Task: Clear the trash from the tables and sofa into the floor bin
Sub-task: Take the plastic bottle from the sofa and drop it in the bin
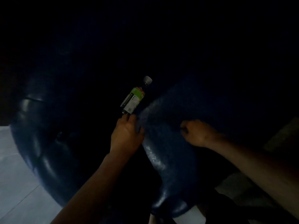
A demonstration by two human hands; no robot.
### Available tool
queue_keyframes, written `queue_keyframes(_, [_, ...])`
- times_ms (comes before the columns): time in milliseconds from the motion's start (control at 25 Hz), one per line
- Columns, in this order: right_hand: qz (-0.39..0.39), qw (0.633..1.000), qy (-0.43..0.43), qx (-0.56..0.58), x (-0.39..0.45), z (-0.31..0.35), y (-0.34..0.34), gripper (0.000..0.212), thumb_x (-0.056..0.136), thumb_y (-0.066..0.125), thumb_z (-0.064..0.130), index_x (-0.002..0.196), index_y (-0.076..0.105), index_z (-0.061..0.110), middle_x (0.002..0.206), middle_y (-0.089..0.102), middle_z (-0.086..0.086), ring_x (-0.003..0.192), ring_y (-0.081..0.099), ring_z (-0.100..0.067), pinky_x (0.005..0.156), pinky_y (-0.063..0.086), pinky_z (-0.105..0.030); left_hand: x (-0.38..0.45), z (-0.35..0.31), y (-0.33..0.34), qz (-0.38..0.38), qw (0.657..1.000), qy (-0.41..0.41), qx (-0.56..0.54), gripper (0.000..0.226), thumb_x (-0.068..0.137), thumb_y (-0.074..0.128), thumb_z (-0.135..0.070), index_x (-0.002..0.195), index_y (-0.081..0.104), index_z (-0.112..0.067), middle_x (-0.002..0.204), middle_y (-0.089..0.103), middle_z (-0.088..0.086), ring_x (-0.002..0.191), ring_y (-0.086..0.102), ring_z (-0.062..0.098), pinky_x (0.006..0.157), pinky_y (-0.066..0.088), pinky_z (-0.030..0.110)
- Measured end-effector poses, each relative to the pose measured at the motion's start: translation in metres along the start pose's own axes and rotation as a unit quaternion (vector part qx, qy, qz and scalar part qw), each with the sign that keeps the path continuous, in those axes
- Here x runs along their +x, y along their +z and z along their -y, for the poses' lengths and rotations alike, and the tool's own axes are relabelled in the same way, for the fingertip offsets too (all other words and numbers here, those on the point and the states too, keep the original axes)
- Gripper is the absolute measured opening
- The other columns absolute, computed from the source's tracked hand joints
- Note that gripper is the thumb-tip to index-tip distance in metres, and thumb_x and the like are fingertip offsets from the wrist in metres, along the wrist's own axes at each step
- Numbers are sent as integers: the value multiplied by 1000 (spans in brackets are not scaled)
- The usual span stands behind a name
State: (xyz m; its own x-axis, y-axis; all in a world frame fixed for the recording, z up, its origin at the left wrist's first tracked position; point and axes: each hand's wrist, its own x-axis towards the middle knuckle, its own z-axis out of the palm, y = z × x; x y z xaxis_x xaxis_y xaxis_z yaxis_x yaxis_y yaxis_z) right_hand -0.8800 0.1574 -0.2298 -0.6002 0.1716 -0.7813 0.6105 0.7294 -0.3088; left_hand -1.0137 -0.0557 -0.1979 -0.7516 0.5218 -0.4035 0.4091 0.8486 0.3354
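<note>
Bottle (135, 96) tilted, cap up-right, base in left hand (126, 136) fingers; right hand (196, 132) curled, w/o load.

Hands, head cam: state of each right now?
Left hand: closed on the base of the bottle.
Right hand: curled against the blue sofa; too dark to tell if it holds anything.

From my remote seat I see two bare forearms, no sleeves, no watch or bands at either wrist; the left hand (125, 135) and right hand (196, 133) wear no gloves or rings that this dim picture lets me make out
</note>
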Motion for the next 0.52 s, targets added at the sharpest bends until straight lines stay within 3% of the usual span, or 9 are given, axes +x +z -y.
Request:
queue_keyframes(120, [-78, 995, -4, -55, 54, -20, -9, 59, 97, 45, 43, 149, 30, 22, 155, 29, -19, 140, 30, -38, 112, 36, -47, 62, 2, 3, -47, 997, 3, 61, 66, 82, 68, -42, 136, 46, -11, 131, 46, 19, 117, 49, 37, 88, 51, 47])
queue_keyframes(240, [-82, 993, -3, -79, 90, -34, -4, 83, 92, 46, 58, 156, 1, 32, 163, -12, -15, 149, -2, -41, 119, 17, -55, 113, 5, 11, -11, 997, -42, 66, 87, 78, 71, -50, 147, 29, -17, 144, 34, 21, 128, 41, 42, 97, 47, 56])
queue_keyframes(360, [-42, 996, 14, -81, 107, -48, 12, 86, 91, 45, 60, 155, -6, 34, 161, -24, -13, 149, -7, -43, 117, 16, -57, 144, 2, 31, 55, 994, -54, 78, 103, 76, 72, -55, 154, 13, -23, 151, 26, 18, 134, 36, 42, 102, 42, 56])
queue_keyframes(520, [-63, 995, 12, -76, 114, -55, 35, 85, 92, 47, 51, 156, -5, 29, 159, -28, -15, 147, -9, -46, 114, 25, -57, 163, -5, 58, 68, 992, -55, 90, 98, 75, 70, -60, 149, 24, -17, 145, 29, 20, 132, 35, 42, 101, 41, 54])
